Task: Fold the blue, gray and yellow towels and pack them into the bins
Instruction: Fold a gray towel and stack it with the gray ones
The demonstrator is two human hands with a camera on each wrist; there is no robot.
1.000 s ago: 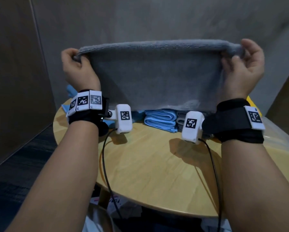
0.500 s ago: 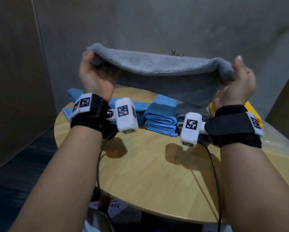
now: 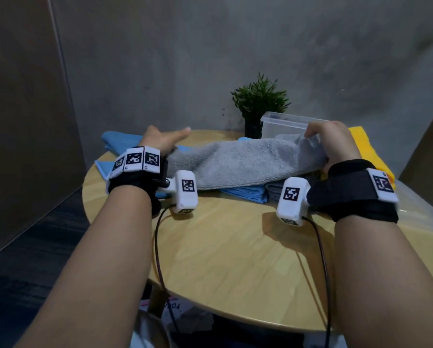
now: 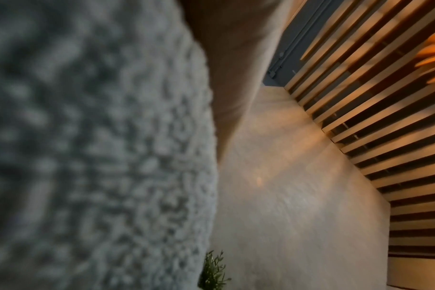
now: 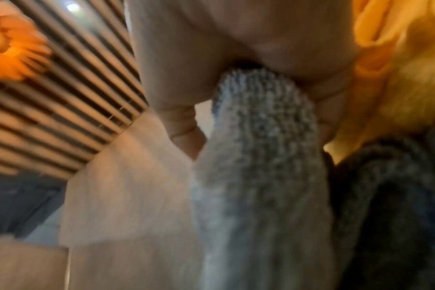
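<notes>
The gray towel lies folded in a long strip between the two hands, on top of the piles at the far side of the round wooden table; it sags a little in the middle. The right hand pinches the right end of the gray towel and holds that end up a bit; in the right wrist view the thumb and fingers close on the fluffy cloth. The left hand is at the left end of the towel with its fingers straight and spread, pointing to the right; I cannot tell if it touches the cloth; the left wrist view shows the gray cloth very close and blurry.

Under the gray towel, near the right hand, sit a folded blue towel and a folded gray pile; a loose blue towel lies flat by the left hand; a yellow towel lies just past the right hand. A clear plastic bin stands behind the gray towel, and a small green plant stands beside the bin, near the wall.
</notes>
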